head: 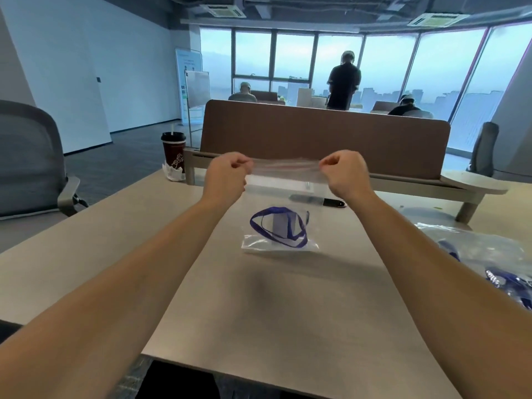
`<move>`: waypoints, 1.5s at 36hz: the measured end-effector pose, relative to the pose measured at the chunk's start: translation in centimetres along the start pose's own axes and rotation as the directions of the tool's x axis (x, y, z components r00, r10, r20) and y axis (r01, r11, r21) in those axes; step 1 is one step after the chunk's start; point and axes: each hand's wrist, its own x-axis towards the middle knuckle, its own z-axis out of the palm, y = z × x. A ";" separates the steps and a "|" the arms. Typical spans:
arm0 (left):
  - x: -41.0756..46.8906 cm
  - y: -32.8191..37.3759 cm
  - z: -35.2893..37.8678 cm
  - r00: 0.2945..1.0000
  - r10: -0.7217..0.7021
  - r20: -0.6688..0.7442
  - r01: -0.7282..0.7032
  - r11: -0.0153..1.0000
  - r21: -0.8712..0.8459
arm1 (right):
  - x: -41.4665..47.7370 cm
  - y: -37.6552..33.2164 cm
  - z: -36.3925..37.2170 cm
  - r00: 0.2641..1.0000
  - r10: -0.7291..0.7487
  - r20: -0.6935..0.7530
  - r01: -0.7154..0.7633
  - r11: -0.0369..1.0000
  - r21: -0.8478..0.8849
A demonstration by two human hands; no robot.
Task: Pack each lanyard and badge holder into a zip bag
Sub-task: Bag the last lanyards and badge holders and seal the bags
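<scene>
In the head view the left hand (227,174) and right hand (342,174) each pinch a top corner of a clear plastic zip bag (280,184), stretching its red-lined seal taut, while the blue ribbon lanyard (260,223) and clear rectangular badge holder (283,224) lie slumped in the bag's bottom. Whether that seal is pressed closed along its middle I cannot tell; a gap left there could let the contents slip out once it joins the filled bags (475,249) heaped to its right.

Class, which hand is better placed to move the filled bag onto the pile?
Probably the right hand: both pinch the zip bag, but the pile of bags lies on its side; the left hand must cross.
</scene>
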 end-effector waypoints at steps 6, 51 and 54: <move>0.0 1.3 0.1 0.998 0.054 0.023 -0.055 0.997 0.046 | 0.2 -0.5 0.1 0.995 0.035 0.096 -0.032 0.999 -0.033; -3.5 -0.9 0.2 0.923 -0.287 0.256 0.349 0.905 -0.242 | -3.2 2.7 0.7 0.927 0.207 0.312 -0.240 0.968 0.072; -3.7 -0.6 0.5 0.925 -0.260 0.277 0.326 0.917 -0.228 | -3.5 1.4 0.9 0.919 0.114 0.377 -0.105 0.994 -0.045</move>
